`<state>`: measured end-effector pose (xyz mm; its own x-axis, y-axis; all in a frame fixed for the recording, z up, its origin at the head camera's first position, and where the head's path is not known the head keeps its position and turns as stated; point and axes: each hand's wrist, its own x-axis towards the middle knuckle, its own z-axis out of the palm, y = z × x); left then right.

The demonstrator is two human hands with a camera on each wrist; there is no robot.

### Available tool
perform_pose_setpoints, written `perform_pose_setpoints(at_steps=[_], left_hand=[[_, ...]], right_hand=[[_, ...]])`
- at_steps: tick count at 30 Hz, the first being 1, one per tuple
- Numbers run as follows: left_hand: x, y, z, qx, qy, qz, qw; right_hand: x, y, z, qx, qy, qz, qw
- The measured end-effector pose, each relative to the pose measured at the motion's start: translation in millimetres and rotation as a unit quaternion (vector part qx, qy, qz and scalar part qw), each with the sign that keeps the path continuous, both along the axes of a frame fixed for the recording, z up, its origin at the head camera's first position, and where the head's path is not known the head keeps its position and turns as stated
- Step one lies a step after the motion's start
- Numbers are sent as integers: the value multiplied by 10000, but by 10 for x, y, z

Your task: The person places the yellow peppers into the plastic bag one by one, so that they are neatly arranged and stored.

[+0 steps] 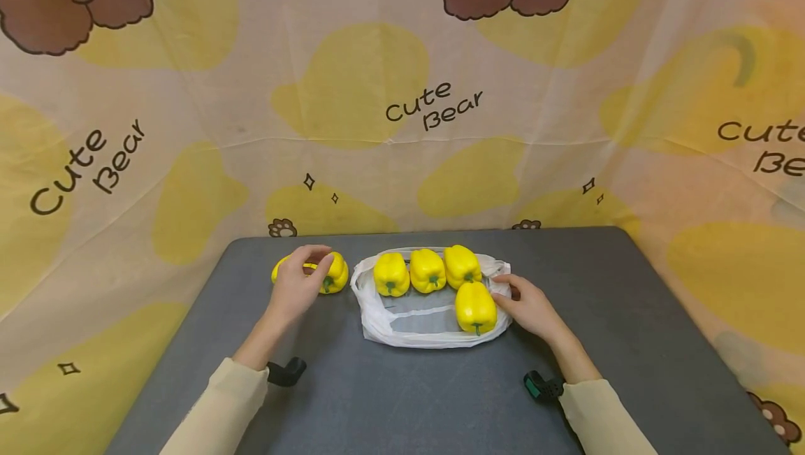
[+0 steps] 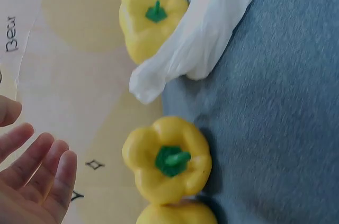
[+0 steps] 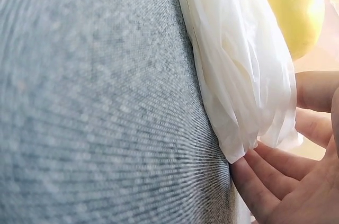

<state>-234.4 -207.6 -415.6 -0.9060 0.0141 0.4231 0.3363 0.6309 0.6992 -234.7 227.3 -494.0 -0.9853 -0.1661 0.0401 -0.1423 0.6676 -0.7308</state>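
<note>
The left hand [image 1: 298, 280] hangs loose-fingered beside two peppers [image 1: 339, 275] left of the bag [image 1: 375, 319]; the right hand [image 1: 527, 307] pinches the bag's right rim. Inside, room shows at front left. The bag sits near the bench's [image 1: 409, 399] far edge, with broad room nearer. Count: one bag, six peppers, four inside, two outside.

"Cute Bear" [image 1: 434, 107] stands repeatedly on the backdrop cloth [image 1: 377, 175].
</note>
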Motion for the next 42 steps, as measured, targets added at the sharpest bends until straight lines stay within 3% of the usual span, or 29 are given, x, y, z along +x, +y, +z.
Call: perform_pose_setpoints(at_steps=[7,24,34,42], left_hand=[[-65,-170,4,-46,158,170,9997],[-206,-469,-100,-26,62,386,9992],[-258,-628,-138,68,-299,605,9977],[-271,-764,-222,-2,-721,610,9955]], right_hand=[[-6,5,1,-27,29,21,10000],[-3,-17,-18,-119,-32,-55,9999],[-1,-23,-16,-134,-76,-61,9999],[-6,-6,-13,-84,-57,-59,9999]])
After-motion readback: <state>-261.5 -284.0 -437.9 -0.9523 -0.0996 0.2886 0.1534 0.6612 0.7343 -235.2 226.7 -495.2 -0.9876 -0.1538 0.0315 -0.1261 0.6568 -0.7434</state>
